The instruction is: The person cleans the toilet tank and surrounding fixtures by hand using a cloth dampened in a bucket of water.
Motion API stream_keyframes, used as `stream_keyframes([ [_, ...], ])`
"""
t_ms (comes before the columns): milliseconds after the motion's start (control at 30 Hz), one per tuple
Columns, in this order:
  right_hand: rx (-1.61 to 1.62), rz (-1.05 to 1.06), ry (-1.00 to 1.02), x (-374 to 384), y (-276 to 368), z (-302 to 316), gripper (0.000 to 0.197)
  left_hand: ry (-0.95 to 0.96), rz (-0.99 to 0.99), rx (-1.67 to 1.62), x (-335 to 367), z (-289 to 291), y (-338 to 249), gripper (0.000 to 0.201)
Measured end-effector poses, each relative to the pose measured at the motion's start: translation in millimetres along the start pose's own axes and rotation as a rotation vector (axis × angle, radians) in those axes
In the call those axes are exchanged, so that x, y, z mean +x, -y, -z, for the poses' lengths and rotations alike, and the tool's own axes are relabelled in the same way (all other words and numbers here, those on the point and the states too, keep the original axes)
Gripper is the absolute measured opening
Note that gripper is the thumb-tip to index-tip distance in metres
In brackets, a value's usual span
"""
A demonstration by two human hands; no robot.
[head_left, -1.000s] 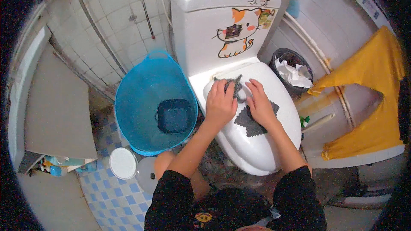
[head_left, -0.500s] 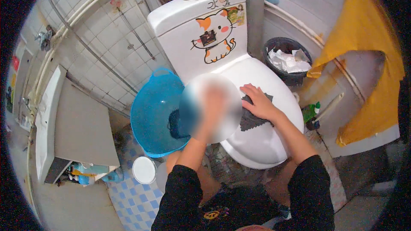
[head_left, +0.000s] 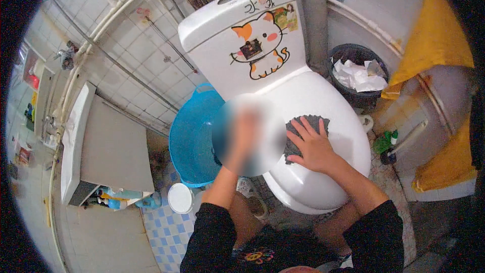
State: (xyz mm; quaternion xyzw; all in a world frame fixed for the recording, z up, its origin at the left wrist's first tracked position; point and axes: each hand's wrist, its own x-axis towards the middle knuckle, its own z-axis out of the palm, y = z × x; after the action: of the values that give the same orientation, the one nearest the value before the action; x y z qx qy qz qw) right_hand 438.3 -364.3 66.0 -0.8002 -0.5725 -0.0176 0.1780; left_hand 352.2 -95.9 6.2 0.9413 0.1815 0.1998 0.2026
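Observation:
My right hand [head_left: 314,147] lies palm down with its fingers spread on a dark grey cloth [head_left: 295,150]. Under the cloth is the closed white lid [head_left: 333,106] of a toilet. A blurred patch covers my left hand [head_left: 246,131], near the left edge of the lid, so its fingers and anything in them cannot be made out. Just left of that hand stands a blue plastic tub [head_left: 189,141]. Something dark shows at the tub's inner right side, mostly hidden by the blur.
The white tank [head_left: 242,45] with a cat sticker rises behind the lid. A black bin [head_left: 356,91] of crumpled paper stands at the right, near a hanging yellow cloth [head_left: 434,40] and a green bottle [head_left: 382,144]. A white-lidded bucket [head_left: 181,198] and a cabinet [head_left: 124,146] are at the left.
The whole view has shifted, so the toilet and tub appear farther right. My right hand's fingers have spread out flatter across the grey cloth. The left hand stays blurred.

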Motion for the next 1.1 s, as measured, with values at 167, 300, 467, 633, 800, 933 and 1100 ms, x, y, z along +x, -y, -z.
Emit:
stream_keyframes([
  [167, 0.002, -0.018, 0.041, -2.5, -13.5, -1.4, 0.071, 0.083, -0.26, 0.274, -1.3, -11.2, -1.7, 0.022],
  [300, -0.018, -0.044, 0.083, -2.1, -14.1, 4.2, 0.072, 0.125, -0.039, 0.249, 9.8, -17.7, -18.8, 0.013],
  [467, -0.028, -0.045, 0.126, 5.5, -6.8, 2.0, 0.074, -0.08, -0.293, 0.172, 23.5, -9.3, -0.7, 0.016],
  [633, -0.023, -0.052, 0.078, 1.7, -14.1, 7.0, 0.072, -0.066, -0.308, 0.317, 16.2, -6.7, -15.7, 0.023],
  [800, 0.026, -0.042, 0.09, 8.1, -3.0, 6.3, 0.073, 0.124, -0.297, 0.502, 62.7, 1.1, -23.3, 0.024],
  [933, 0.001, -0.068, 0.107, 1.2, -13.3, 8.6, 0.072, 0.025, -0.404, 0.359, 28.8, 1.7, -24.3, 0.014],
  [1100, 0.021, -0.05, 0.059, 1.6, -6.2, 7.0, 0.073, -0.093, -0.288, 0.084, 32.3, 23.7, -48.9, 0.021],
])
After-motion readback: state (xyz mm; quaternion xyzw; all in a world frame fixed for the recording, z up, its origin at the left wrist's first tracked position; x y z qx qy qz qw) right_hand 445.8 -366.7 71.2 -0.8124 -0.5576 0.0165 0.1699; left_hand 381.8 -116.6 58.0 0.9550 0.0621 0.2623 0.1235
